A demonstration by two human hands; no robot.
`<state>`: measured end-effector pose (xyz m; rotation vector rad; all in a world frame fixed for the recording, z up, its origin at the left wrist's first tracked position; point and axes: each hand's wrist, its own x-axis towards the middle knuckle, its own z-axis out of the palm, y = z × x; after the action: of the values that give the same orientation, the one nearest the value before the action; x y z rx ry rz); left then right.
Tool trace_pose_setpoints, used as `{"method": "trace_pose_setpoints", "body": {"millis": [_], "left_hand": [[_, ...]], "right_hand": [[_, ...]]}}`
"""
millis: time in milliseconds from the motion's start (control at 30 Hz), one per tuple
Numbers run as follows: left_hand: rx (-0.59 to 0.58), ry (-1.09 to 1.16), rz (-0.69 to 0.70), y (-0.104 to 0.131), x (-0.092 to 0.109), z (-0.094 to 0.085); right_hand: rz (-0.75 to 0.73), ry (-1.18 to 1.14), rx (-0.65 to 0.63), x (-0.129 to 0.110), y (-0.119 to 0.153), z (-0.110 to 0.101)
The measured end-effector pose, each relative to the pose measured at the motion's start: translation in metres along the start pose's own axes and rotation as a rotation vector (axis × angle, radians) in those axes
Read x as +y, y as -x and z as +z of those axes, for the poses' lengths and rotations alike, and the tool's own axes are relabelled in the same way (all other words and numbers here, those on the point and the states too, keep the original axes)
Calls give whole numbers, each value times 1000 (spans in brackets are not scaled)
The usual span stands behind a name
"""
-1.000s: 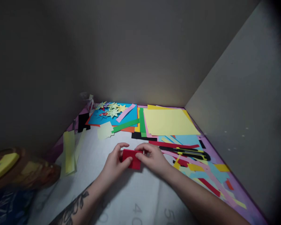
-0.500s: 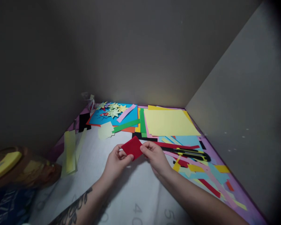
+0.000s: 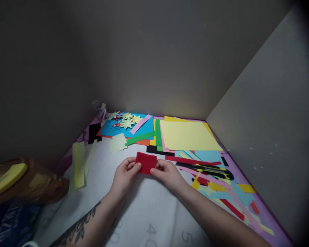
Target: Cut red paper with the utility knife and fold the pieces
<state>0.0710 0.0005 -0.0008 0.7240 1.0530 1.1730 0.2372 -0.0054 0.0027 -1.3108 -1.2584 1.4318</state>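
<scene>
Between my two hands I hold a small stack of red paper squares, its edges roughly level, above the white numbered work surface. My left hand pinches the left edge, thumb in front and fingers behind. On the lower right corner, my right hand grips with its thumb in front and fingers curled behind. A black and yellow utility knife lies just right of my right hand, next to a red paper strip.
Paper stars rest on blue sheets at the back left. A pale yellow sheet stack lies at the back right. Coloured scraps cover the right side. Yellow strips and a brown container are on the left. Walls close in behind and right.
The red paper has turned from a diamond angle to nearly level. My right hand has shifted its grip from the right corner to the lower right.
</scene>
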Motion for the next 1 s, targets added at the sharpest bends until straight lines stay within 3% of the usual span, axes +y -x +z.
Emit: {"method": "trace_pose_setpoints", "body": {"millis": [200, 333, 467, 667, 1000], "left_hand": [[23, -289, 94, 4, 12, 1], [-5, -484, 185, 11, 18, 5], [-73, -575, 225, 16, 18, 7], [-134, -651, 246, 18, 14, 6], [-168, -684, 246, 21, 12, 5]], "right_hand": [[-96, 84, 31, -6, 1, -2], [-342, 271, 171, -16, 6, -8], [-495, 356, 97, -25, 8, -14], [-501, 325, 50, -24, 7, -15], [-386, 296, 60, -22, 6, -13]]}}
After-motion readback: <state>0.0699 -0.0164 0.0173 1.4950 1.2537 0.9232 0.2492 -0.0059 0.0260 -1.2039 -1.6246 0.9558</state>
